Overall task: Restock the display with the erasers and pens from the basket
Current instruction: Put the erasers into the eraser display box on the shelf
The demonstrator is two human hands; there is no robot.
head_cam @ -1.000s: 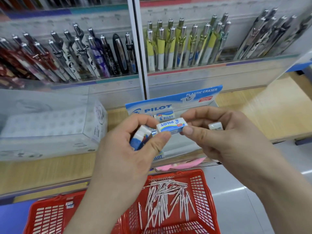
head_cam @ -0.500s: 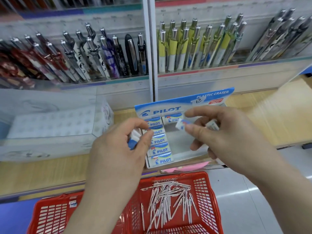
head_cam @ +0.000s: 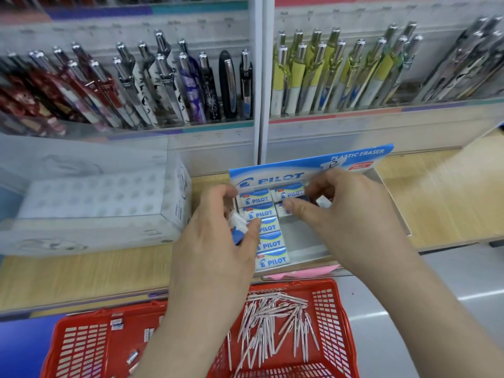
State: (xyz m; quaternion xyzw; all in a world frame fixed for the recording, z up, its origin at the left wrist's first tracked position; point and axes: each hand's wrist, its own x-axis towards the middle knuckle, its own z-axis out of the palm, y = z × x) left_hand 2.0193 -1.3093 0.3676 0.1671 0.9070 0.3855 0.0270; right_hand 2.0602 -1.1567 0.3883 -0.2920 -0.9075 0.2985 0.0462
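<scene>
Fingers (head_cam: 296, 211) of the right hand (head_cam: 351, 214) pinch one eraser (head_cam: 281, 211) in a narrow grip. Its long axis looks left-right. It sits at the far end of the display box (head_cam: 308, 163), right column, just near of the seated eraser (head_cam: 289, 193). Bare slots lie nearward of these fingers, and the right hand is closer to them. The left hand (head_cam: 215, 257) grips spare erasers (head_cam: 237, 225) beside the full left column. The basket (head_cam: 341, 323) with pens (head_cam: 272, 328) sits nearest, below the counter (head_cam: 436, 200).

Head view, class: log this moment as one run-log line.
step: eraser restock | right hand: pinches eraser at Pilot box, right column | left hand: grips spare erasers | basket: pens inside
</scene>
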